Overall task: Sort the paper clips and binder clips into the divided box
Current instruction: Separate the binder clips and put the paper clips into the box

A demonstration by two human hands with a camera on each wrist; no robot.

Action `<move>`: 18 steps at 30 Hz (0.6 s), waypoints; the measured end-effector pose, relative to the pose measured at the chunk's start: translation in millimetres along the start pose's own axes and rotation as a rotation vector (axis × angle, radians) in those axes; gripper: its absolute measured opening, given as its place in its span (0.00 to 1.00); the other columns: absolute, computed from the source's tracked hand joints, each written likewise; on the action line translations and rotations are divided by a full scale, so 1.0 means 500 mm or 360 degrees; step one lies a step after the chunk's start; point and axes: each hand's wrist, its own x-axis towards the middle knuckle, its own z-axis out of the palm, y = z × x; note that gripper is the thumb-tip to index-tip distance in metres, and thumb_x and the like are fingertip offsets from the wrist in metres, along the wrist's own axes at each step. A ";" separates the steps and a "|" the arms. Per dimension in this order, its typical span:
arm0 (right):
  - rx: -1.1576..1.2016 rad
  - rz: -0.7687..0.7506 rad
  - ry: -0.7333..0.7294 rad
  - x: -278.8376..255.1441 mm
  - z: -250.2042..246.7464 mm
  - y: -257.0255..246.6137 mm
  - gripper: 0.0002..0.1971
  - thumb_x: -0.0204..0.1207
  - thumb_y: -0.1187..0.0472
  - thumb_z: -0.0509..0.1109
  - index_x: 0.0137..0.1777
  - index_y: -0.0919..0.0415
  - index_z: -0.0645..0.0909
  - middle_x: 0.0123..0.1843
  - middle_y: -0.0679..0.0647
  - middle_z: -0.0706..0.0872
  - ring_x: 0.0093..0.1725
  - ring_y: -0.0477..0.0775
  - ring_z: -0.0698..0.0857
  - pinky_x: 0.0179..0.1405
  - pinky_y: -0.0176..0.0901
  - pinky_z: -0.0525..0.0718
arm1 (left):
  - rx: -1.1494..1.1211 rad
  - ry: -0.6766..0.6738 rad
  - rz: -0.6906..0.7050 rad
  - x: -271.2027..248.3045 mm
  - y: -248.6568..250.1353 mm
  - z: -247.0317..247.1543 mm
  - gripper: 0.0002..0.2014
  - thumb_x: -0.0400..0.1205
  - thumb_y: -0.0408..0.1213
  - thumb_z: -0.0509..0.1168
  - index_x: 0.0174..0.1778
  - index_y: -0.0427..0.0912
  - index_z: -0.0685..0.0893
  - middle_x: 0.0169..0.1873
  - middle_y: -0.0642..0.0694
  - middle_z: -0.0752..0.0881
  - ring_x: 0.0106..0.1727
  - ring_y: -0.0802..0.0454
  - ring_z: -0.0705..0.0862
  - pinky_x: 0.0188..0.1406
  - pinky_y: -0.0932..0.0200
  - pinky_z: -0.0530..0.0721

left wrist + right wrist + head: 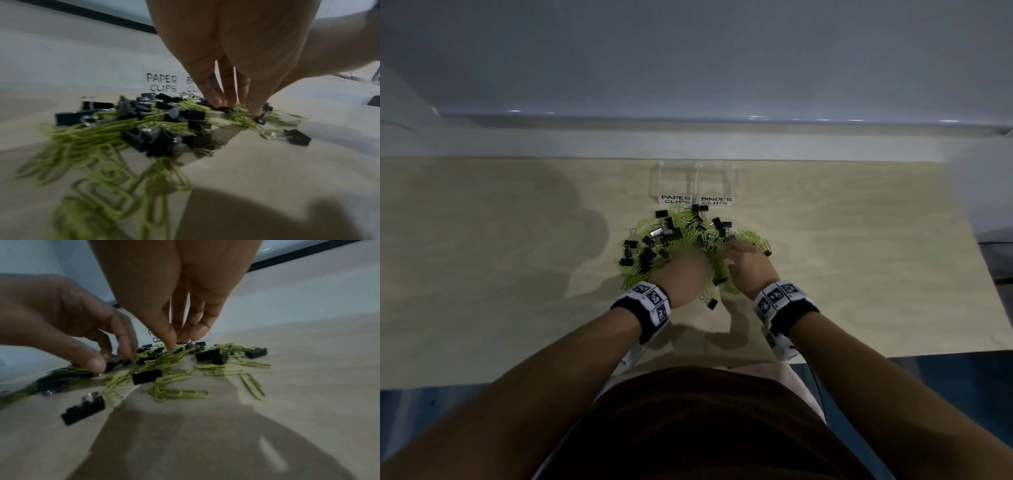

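Observation:
A mixed pile of green paper clips (690, 236) and black binder clips (650, 250) lies on the table, just in front of the clear divided box (693, 178). The box's two labels read PAPER CLIPS (162, 84) on the left and BINDER CLIPS on the right. My left hand (685, 270) reaches down into the near middle of the pile. Its thumb and fingers (123, 352) pinch a black binder clip (114, 362). My right hand (180, 342) dips into the pile's right side, its thumb and fingertips closed on a small dark binder clip there.
The light wooden table (517, 274) has bare surface to both sides of the pile. One stray binder clip (711, 303) lies between my wrists. A white ledge (688, 140) runs behind the box. The table's front edge (893, 356) is close to my body.

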 end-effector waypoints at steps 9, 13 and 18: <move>-0.0313 -0.0169 -0.0325 0.054 0.003 0.020 0.14 0.72 0.68 0.72 0.55 0.53 0.82 0.56 0.50 0.80 0.57 0.56 0.77 0.50 0.54 0.86 | 0.0040 -0.0135 -0.0047 0.010 -0.024 0.020 0.14 0.83 0.32 0.59 0.63 0.37 0.79 0.66 0.41 0.74 0.68 0.43 0.71 0.67 0.49 0.73; -0.0326 -0.0222 -0.0219 0.045 0.007 0.041 0.07 0.73 0.66 0.70 0.49 0.57 0.83 0.53 0.53 0.82 0.51 0.57 0.80 0.44 0.54 0.87 | 0.0004 -0.0066 -0.0079 0.004 -0.039 0.020 0.07 0.83 0.34 0.59 0.54 0.37 0.78 0.59 0.43 0.74 0.59 0.49 0.73 0.57 0.50 0.81; -0.0311 -0.0212 -0.0151 0.030 0.007 0.046 0.07 0.75 0.68 0.64 0.49 0.66 0.82 0.52 0.60 0.81 0.51 0.61 0.77 0.44 0.53 0.84 | 0.0156 -0.0061 -0.0073 0.001 -0.049 0.034 0.10 0.83 0.31 0.57 0.58 0.32 0.72 0.65 0.39 0.70 0.65 0.44 0.70 0.51 0.50 0.83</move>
